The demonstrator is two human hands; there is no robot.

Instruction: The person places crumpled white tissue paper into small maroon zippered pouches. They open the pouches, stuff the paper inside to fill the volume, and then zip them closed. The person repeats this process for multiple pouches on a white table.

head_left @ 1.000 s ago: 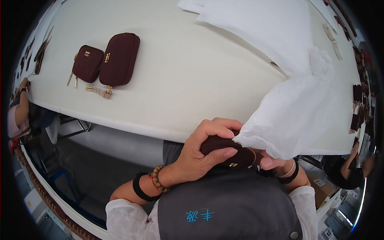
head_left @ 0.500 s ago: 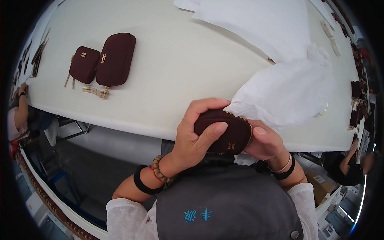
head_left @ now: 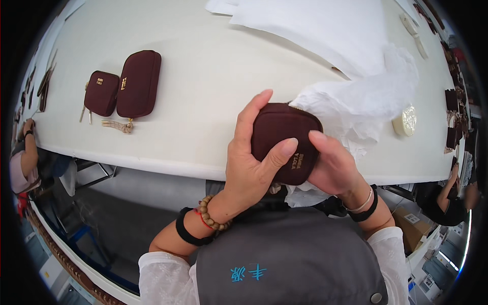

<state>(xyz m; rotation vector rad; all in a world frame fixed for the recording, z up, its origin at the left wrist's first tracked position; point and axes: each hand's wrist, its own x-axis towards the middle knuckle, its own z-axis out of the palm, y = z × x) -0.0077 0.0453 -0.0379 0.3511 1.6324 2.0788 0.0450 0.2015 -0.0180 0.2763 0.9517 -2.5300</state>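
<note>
A dark burgundy zip pouch [head_left: 284, 127] with gold lettering is held up in front of me, over the table's near edge. My left hand [head_left: 249, 165] grips its left side, thumb across the front face and index finger along the upper left edge. My right hand [head_left: 333, 165] is wrapped round the right side, its thumb at the pouch's right edge. White tissue paper [head_left: 345, 112] touches the pouch's top right corner and spreads out behind my right hand. More white paper hangs below the pouch.
Two burgundy pouches, a small one [head_left: 102, 93] and a larger one [head_left: 139, 84] with a beige cord tassel [head_left: 119, 126], lie at the left. White paper sheets [head_left: 315, 25] lie at the far side. A cream roll [head_left: 405, 121] sits at the right. People work at both ends.
Both hands have turned the pouch so its front faces up more fully, and raised it slightly. The tissue paper has shifted, showing the cream roll.
</note>
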